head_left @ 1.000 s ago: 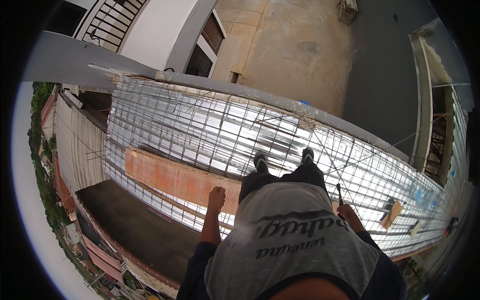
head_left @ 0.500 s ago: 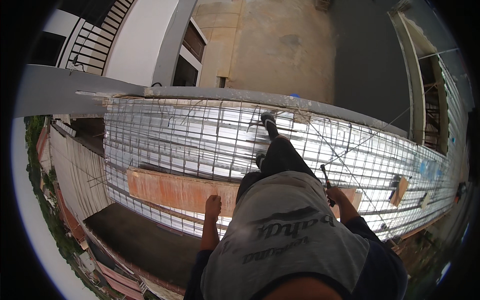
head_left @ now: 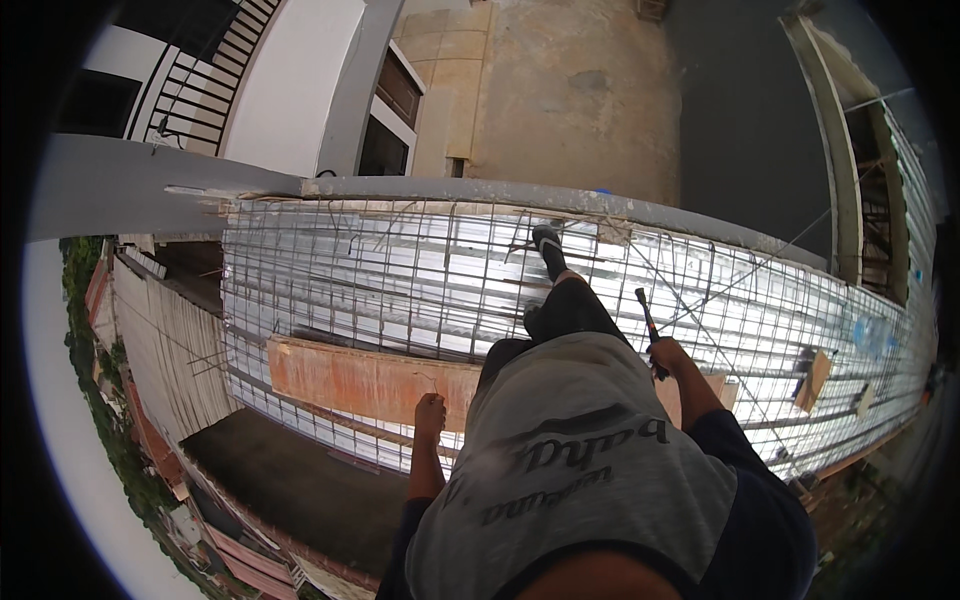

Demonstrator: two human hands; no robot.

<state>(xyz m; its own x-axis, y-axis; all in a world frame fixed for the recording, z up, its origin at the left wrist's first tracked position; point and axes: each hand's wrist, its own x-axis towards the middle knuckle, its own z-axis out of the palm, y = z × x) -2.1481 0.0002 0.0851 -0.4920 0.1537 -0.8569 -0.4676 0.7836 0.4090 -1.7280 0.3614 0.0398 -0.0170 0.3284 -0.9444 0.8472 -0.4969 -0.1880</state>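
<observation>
My left hand (head_left: pixel 430 412) is closed in front of a reddish-brown board (head_left: pixel 345 378). A thin bent wire (head_left: pixel 427 378) sticks up from its fingers. On the other side of my body, my right hand (head_left: pixel 668 358) grips a dark, long-handled hand tool (head_left: pixel 648 312) with small orange marks, its head pointing away from me; its exact kind is too small to make out. Beneath both hands spreads a grid of steel rebar (head_left: pixel 400 270) over shiny ribbed metal sheets (head_left: pixel 455 250). My feet stand on this grid.
Along the far side runs a grey concrete beam (head_left: pixel 470 190), with a drop to a paved yard (head_left: pixel 570 90) beyond. Wood pieces (head_left: pixel 812 380) lie on the grid to the right. Crossing diagonal bars (head_left: pixel 690 305) rise there. A corrugated roof (head_left: pixel 170 335) is at the left.
My right hand has lifted the tool slightly, and more of its shaft shows. The wire in my left hand now stands out more clearly. The whole view has shifted a little.
</observation>
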